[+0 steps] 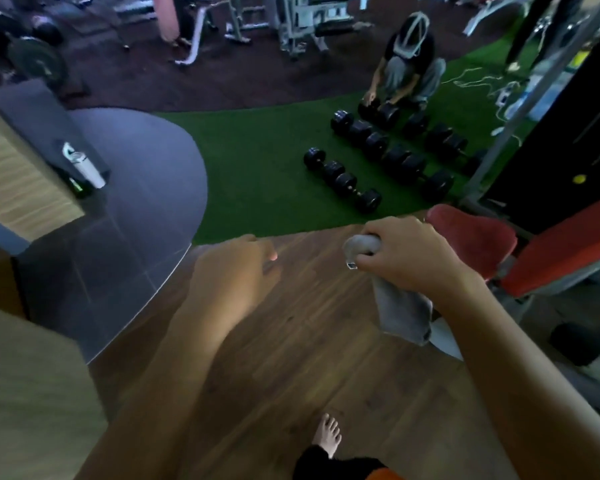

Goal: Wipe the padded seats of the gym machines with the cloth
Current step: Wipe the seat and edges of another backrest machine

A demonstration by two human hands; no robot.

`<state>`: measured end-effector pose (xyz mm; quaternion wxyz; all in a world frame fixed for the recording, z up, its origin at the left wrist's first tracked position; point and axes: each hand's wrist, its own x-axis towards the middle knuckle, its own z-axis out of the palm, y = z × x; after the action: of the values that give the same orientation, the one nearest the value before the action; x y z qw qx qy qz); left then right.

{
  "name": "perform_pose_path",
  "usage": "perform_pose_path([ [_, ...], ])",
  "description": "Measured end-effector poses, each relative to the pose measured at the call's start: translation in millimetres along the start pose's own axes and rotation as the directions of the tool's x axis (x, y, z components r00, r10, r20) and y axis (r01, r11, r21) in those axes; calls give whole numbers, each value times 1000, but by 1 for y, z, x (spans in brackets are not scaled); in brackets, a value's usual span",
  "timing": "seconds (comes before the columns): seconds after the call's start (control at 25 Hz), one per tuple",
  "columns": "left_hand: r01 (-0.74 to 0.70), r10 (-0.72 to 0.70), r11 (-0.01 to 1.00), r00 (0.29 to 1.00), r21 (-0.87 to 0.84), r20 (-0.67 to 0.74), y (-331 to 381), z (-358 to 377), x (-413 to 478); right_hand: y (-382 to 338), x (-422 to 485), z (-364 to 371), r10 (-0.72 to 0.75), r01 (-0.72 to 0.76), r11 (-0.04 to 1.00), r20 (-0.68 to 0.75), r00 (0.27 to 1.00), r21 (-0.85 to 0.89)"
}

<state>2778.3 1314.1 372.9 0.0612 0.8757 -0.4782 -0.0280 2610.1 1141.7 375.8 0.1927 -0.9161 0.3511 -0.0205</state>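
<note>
Underfoot, wooden floor (291, 341) across the whole near half, meeting green turf (257, 161) farther off and a curved grey floor section (136, 202) on the left.

On the right, just past the boards, a machine with red padding: a rounded padded seat (471, 237) and a long red back pad (568, 244) to its right, both bare. Looks like the next surface for wiping.

On the far turf, rows of black dumbbells (361, 161) laid side by side, with a crouching person (409, 64) handling the farthest ones. Well apart from the seat, and no part of the wiping.

Nearer, right hand (406, 254) in front of the seat's left edge, fingers curled tight and clamped on the grey cloth (402, 317). One bunch pokes out at the thumb side and the longer tail hangs below the wrist. Gripped in a fist, presumably for carrying; not yet spread flat for a stroke. Cloth in the air, near the seat and apparently short of the padding.

Left hand (236, 268) out over the boards, left of the cloth, blurred, fingers apart and loosely straight, holding nothing. Probably out for balance, or ready to help open the cloth.

Far left, a white bottle (84, 164) lying on a dark ledge. At the near edge, one bare foot (327, 434) on the boards, toes pointing toward the seat side.
</note>
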Motion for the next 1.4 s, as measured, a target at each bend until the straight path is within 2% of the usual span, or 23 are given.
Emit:
perform_pose_path([
  [0.24,-201,207,977,973,-70,100,8,4,121,24,61,-18,184,-182,983,-67,981,35],
  [0.36,-293,308,950,938,-108,158,19,16,182,42,77,-18,318,-315,948,-97,943,44],
  [0.6,-545,551,834,809,-89,205,36,19,286,59,111,-19,634,-616,774,-182,752,150],
  [0.68,-596,596,800,774,-70,216,39,20,323,56,128,-22,692,-664,722,-215,690,195],
  [0.84,-706,702,702,664,-93,259,69,31,379,60,144,-19,767,-694,641,-283,575,327],
  [0.96,-767,764,631,589,-115,262,107,51,408,86,149,-10,794,-672,607,-287,536,424],
  [1.08,-788,786,599,546,-141,289,156,77,440,137,161,-7,796,-651,605,-323,513,458],
  [1.24,-791,797,588,532,-169,286,226,120,491,235,195,-5,777,-599,629,-365,513,495],
  [1.4,-699,756,654,588,-290,287,299,190,547,351,247,31,793,-587,601,-319,518,542],
])
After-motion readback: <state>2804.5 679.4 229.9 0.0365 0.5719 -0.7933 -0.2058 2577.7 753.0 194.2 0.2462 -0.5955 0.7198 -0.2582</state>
